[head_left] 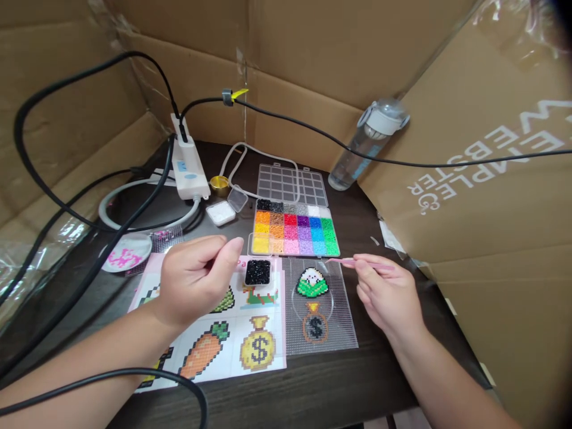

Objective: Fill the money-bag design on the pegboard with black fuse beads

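Note:
My right hand (386,292) pinches pink tweezers (346,261), their tip pointing left above a clear pegboard (344,333). On that pegboard lie a green-and-white bead figure (313,282) and a partly made money bag (315,325). My left hand (196,283) hovers over a pattern sheet (263,363) with carrot and money-bag pictures, its thumb and fingers curled together; whether anything is in them I cannot make out. A small clear box of black beads (258,271) sits just right of that hand. Behind it stands a sorted box of coloured beads (295,231) with its lid open.
A white power strip (190,170) and thick black cables (89,268) cross the left side and front edge. A small open box of white beads (221,213), a gold tin (218,183) and a water bottle (361,149) stand at the back. Cardboard walls surround the dark table (313,393).

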`<state>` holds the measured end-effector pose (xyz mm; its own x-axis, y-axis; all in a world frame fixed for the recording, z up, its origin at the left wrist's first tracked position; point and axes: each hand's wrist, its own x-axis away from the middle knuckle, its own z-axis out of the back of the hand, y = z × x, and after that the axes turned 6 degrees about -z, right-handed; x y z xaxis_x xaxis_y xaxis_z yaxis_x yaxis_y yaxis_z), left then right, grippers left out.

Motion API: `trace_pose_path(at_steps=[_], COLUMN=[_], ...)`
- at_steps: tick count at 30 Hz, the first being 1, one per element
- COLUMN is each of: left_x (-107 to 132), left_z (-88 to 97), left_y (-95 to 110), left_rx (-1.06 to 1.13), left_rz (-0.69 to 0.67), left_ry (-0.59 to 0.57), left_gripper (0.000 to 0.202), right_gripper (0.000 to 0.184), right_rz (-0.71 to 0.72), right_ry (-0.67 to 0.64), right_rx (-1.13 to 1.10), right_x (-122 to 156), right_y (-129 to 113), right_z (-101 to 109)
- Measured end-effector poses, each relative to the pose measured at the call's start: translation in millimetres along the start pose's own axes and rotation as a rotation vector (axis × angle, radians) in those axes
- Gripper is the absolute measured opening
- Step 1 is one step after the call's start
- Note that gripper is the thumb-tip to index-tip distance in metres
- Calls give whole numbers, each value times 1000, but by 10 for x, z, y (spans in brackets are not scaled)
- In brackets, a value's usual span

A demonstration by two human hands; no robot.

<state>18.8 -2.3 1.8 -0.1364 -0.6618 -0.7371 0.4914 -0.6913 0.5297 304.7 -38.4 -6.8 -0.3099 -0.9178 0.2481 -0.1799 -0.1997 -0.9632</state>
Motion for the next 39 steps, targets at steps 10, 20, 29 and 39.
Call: trace_pose_path(at_steps=[10,20,29,39], left_x=[16,-21,-31,-5], left_z=[31,69,68,49], left_y=[-38,-7,-12,-5], left_rx=[17,-3,11,28], left_rz=[6,18,24,52], left_ry=[-35,-8,-14,-57], left_gripper=[42,42,42,42], right_gripper=[36,38,16,12], right_rz=[-139,69,393,455], right_ry=[-10,-54,-202,-167], right_rx=[-85,-76,376,456], right_x=[-175,-518,-866,-936], right_y=[0,-319,-301,-103], right_z=[20,-343,-930,-928])
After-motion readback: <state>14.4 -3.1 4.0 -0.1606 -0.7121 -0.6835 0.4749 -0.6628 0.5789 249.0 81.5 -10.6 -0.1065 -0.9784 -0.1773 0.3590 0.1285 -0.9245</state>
